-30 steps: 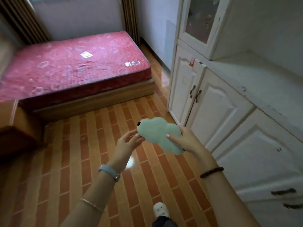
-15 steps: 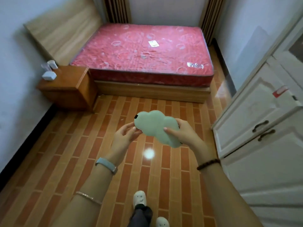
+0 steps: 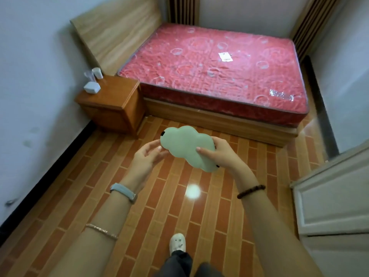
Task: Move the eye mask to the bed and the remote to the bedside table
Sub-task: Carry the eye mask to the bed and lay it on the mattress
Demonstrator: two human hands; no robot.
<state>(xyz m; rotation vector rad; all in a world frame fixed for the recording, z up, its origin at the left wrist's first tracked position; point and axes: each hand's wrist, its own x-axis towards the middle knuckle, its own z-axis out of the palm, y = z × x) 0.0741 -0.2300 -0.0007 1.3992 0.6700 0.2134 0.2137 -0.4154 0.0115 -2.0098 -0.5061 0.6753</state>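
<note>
A pale green, cloud-shaped eye mask is held out in front of me above the tiled floor. My right hand grips its right side, thumb on top. My left hand touches its left lower edge with the fingertips. The bed, with a bare red mattress, stands ahead of me. A wooden bedside table sits against the wall at the bed's left. No remote is visible.
On the bedside table's back corner stand a white cup, a clear glass and a small white box. White cabinets line the right side. Orange floor tiles stretch between me and the bed.
The view has swung left and moved closer to the bed, so the bedside table and left wall now show fully. Both hands keep the eye mask between them.
</note>
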